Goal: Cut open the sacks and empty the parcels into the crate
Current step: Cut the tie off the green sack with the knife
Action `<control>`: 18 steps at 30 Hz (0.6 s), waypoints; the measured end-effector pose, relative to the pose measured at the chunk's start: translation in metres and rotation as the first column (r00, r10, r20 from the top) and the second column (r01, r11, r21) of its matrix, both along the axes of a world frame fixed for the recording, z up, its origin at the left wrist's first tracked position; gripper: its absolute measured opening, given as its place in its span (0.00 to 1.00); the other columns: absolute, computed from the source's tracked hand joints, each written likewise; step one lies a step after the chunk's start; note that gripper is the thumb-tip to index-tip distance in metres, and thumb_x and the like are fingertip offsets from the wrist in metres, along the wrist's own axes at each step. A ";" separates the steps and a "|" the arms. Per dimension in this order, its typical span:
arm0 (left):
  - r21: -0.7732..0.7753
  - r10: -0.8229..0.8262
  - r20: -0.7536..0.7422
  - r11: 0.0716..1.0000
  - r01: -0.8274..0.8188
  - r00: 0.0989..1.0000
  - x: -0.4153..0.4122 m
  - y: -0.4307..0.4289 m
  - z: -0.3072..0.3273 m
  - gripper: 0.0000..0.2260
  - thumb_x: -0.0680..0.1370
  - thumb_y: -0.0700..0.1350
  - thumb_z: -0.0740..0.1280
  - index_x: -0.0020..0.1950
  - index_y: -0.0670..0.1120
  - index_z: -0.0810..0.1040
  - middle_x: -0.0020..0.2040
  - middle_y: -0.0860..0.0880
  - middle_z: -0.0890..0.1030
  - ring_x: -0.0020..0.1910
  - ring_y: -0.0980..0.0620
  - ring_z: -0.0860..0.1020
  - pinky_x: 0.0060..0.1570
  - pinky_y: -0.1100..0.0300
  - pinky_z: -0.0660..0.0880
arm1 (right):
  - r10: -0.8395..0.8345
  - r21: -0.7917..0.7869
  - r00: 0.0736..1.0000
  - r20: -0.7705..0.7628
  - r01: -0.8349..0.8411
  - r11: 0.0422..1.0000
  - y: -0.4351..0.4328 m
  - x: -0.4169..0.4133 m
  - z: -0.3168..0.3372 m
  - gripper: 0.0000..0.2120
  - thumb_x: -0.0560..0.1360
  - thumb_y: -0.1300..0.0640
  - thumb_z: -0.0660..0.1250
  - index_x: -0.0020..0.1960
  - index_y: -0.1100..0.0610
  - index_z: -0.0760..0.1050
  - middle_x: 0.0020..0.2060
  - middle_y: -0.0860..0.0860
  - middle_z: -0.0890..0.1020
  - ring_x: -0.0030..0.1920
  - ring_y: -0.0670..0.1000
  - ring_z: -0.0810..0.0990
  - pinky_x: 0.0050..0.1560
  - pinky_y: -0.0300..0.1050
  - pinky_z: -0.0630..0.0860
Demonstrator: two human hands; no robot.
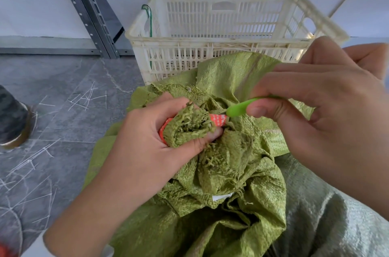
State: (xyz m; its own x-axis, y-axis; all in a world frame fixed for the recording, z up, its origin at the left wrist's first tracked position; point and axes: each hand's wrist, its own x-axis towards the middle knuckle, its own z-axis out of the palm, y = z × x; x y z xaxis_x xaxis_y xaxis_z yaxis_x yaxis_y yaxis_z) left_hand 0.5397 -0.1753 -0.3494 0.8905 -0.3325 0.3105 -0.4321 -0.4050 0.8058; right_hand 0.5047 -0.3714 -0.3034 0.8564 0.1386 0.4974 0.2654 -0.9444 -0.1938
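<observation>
A green woven sack point(231, 172) lies in front of me, its frayed neck bunched and bound with an orange tie point(220, 120). My left hand point(147, 147) grips the bunched neck. My right hand point(315, 113) pinches a bright green cutter point(237, 108) whose tip touches the orange tie. Behind the sack stands a cream plastic crate point(210, 46); little of its inside shows. A paler grey-green sack point(326, 214) lies at the lower right.
Grey metal shelving uprights point(90, 14) rise at the back left. White cut ties point(88, 98) litter the grey stone floor. A shoe point(12, 117) rests at the left edge. A green hook point(148, 18) hangs on the crate's left rim.
</observation>
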 end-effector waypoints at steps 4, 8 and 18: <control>-0.047 -0.023 -0.046 0.999 0.020 0.999 0.004 0.001 -0.001 0.09 0.67 0.55 0.74 0.46 0.60 0.82 0.43 0.61 0.83 0.42 0.67 0.81 0.40 0.79 0.71 | -0.015 0.079 0.999 0.028 0.013 0.997 0.003 -0.001 -0.009 0.13 0.78 0.47 0.62 0.36 0.47 0.78 0.34 0.40 0.80 0.42 0.48 0.69 0.50 0.46 0.52; 0.131 0.015 -0.192 0.991 0.010 0.981 0.002 -0.007 -0.025 0.17 0.66 0.51 0.75 0.49 0.67 0.74 0.47 0.82 0.71 0.43 0.84 0.69 0.42 0.84 0.68 | -0.035 0.351 0.991 0.131 -0.013 0.936 -0.006 0.003 -0.006 0.11 0.78 0.46 0.62 0.39 0.47 0.77 0.34 0.37 0.73 0.44 0.38 0.70 0.54 0.53 0.67; -0.088 0.152 -0.136 0.982 -0.165 0.979 0.002 -0.003 -0.019 0.18 0.63 0.64 0.71 0.50 0.61 0.80 0.47 0.56 0.84 0.48 0.60 0.81 0.49 0.59 0.77 | -0.032 0.446 0.992 -0.119 0.082 0.891 -0.008 0.005 -0.018 0.15 0.75 0.37 0.63 0.40 0.46 0.79 0.26 0.39 0.74 0.26 0.42 0.70 0.29 0.28 0.63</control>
State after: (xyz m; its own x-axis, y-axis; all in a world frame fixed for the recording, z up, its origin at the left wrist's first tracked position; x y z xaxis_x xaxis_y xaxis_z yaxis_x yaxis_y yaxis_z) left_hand 0.5414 -0.1781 -0.3688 0.9639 -0.1576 0.2146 -0.2595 -0.3763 0.8894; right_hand 0.5094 -0.3793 -0.3211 0.9070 -0.1288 0.4010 0.1678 -0.7628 -0.6244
